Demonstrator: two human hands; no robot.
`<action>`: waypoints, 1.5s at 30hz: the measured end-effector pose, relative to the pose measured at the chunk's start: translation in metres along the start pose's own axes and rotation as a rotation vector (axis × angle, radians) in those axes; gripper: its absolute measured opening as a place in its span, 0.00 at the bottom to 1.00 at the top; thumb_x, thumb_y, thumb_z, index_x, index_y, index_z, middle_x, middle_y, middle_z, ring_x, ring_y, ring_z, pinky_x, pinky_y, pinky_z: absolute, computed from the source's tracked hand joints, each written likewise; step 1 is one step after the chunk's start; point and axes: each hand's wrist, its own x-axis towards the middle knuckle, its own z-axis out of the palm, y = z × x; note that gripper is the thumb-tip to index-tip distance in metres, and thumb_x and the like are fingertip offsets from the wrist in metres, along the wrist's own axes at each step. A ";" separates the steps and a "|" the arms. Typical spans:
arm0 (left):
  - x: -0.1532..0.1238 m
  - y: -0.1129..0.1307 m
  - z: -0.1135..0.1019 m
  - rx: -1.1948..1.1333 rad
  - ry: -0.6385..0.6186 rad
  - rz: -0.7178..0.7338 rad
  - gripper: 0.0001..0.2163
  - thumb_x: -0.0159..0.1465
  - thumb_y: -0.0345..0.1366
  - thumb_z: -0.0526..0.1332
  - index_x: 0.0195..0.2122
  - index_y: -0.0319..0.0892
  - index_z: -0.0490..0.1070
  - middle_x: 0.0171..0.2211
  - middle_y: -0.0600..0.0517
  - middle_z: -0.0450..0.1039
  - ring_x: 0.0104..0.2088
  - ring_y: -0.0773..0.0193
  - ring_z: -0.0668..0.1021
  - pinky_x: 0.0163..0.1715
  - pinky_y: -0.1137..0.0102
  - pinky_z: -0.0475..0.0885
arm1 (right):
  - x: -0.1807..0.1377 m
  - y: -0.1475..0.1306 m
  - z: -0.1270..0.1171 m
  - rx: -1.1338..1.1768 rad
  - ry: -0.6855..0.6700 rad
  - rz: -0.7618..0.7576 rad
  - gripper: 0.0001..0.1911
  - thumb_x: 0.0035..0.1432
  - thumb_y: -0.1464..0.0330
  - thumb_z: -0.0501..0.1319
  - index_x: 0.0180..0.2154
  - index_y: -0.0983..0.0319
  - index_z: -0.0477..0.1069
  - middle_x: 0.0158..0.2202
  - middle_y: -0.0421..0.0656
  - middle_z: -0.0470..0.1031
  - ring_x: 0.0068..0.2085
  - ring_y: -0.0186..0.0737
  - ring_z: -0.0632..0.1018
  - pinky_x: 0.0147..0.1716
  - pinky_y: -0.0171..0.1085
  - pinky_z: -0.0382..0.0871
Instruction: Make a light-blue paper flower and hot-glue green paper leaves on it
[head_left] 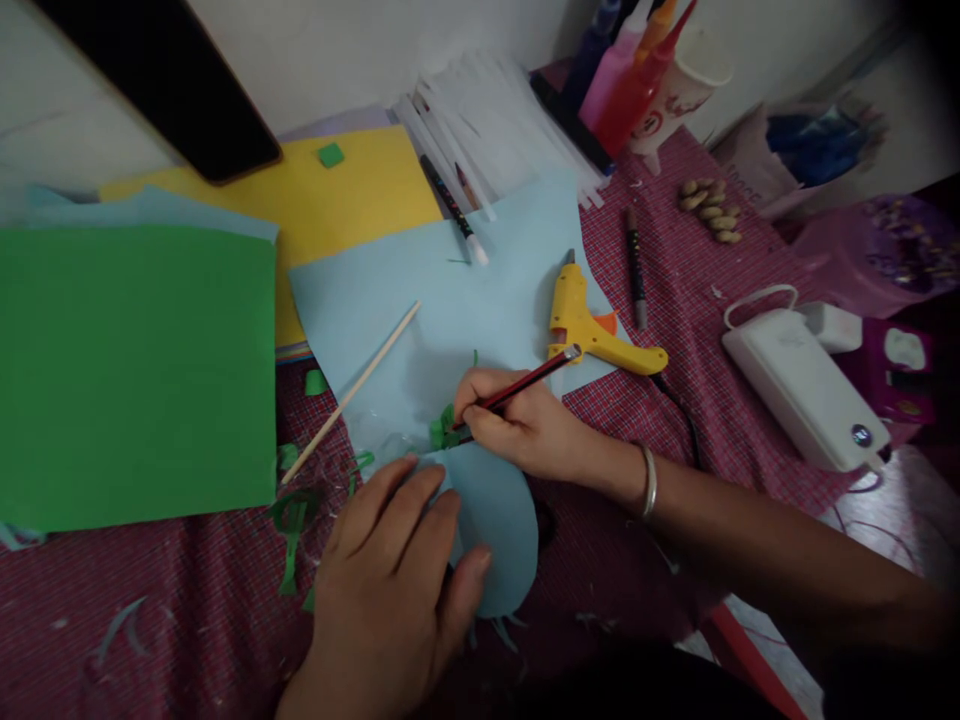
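Observation:
My right hand (517, 425) is closed round a red and black pencil (525, 382), its tip down on a small green paper piece (442, 432) lying on the light blue paper sheet (420, 300). My left hand (394, 570) lies flat with fingers stretched out, pressing the rounded lower part of the blue sheet near the green piece. A silver bangle sits on my right wrist. A thin wooden stick (352, 392) lies across the blue sheet to the left of the pencil tip.
A yellow glue gun (589, 325) rests right of my hand. Green sheet (135, 375) and yellow sheet (352, 195) lie left and behind. White power bank (802, 400), paint bottles (630, 70), black pens (450, 205), white sticks (495, 125) and green scraps (292, 520) sit on the red checked cloth (675, 270).

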 end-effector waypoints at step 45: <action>-0.001 -0.001 0.000 -0.015 0.003 -0.024 0.10 0.67 0.35 0.55 0.42 0.35 0.73 0.45 0.41 0.76 0.51 0.46 0.71 0.49 0.52 0.69 | 0.000 -0.003 -0.004 0.083 0.130 -0.068 0.08 0.47 0.77 0.50 0.23 0.61 0.62 0.21 0.34 0.61 0.22 0.29 0.63 0.21 0.30 0.58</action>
